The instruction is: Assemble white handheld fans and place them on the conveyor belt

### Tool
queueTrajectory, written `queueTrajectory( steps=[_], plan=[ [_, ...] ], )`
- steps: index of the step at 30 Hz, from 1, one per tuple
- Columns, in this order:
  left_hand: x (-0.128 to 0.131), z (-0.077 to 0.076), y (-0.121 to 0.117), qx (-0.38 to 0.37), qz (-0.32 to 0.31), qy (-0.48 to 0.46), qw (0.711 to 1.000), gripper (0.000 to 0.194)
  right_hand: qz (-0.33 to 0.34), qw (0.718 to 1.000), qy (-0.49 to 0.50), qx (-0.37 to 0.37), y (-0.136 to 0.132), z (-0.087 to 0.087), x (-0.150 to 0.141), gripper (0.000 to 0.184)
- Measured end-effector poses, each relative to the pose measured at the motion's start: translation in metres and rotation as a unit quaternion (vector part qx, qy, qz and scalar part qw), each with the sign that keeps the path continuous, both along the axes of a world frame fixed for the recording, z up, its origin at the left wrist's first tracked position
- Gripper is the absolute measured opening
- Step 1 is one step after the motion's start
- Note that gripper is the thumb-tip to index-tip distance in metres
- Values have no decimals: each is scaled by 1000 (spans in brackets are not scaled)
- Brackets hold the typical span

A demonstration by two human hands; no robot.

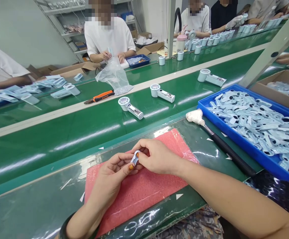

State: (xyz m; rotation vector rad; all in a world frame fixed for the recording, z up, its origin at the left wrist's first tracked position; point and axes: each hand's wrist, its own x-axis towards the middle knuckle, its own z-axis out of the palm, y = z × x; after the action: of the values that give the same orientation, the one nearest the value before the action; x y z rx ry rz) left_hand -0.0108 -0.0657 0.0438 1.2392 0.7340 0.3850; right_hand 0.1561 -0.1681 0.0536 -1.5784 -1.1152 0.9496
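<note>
Over a pink foam mat, a small light-blue plastic part with a rounded end is pinched between both hands. My left hand grips it from the left, its thumb on the near end. From the right, my right hand closes thumb and forefinger on the curved end. Orange-brown covers or stains show on the thumb tips. Fingers hide much of the part. To the right lies a black-handled hammer whose head is wrapped in white. Beside it, a blue tray holds many similar light-blue parts.
A green conveyor belt runs beyond the mat, carrying several light-blue handheld devices. Orange-handled pliers and a clear plastic bag lie past it. Co-workers sit opposite. A slanted metal post stands at right, near a cardboard box.
</note>
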Motion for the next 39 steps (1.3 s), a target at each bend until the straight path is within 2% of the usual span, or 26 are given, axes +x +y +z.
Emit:
queueTrajectory(
  steps=[5,12,19,24,27,30,32,35,39],
  plan=[
    [-2,-1,-1,8,-9,8,1000,42,13,999,-43,-2,-2,6,3,21],
    [-1,0,-4,67,-26,10,997,41,21,996,-89,-5,-3,9,3,25],
    [2,4,0,-13,10,20,1000,52,28,998,-52,6,-3,4,6,33],
    [2,10,2,-45,32,4,998,55,-41,993,-85,69,-3,2,9,36],
    [1,9,4,-38,35,-17,999,52,-53,972,-173,152,-4,2,9,34],
    [1,7,5,-31,36,-40,998,47,-31,928,-296,224,-5,2,8,25],
    [1,6,4,-30,40,-48,998,45,-35,895,-375,239,-5,-1,8,19],
    [0,5,2,-18,52,-50,997,45,-49,852,-461,244,-4,-4,7,21],
    [-3,4,1,20,57,-49,997,44,-50,816,-513,262,-4,-7,6,24]
  ],
)
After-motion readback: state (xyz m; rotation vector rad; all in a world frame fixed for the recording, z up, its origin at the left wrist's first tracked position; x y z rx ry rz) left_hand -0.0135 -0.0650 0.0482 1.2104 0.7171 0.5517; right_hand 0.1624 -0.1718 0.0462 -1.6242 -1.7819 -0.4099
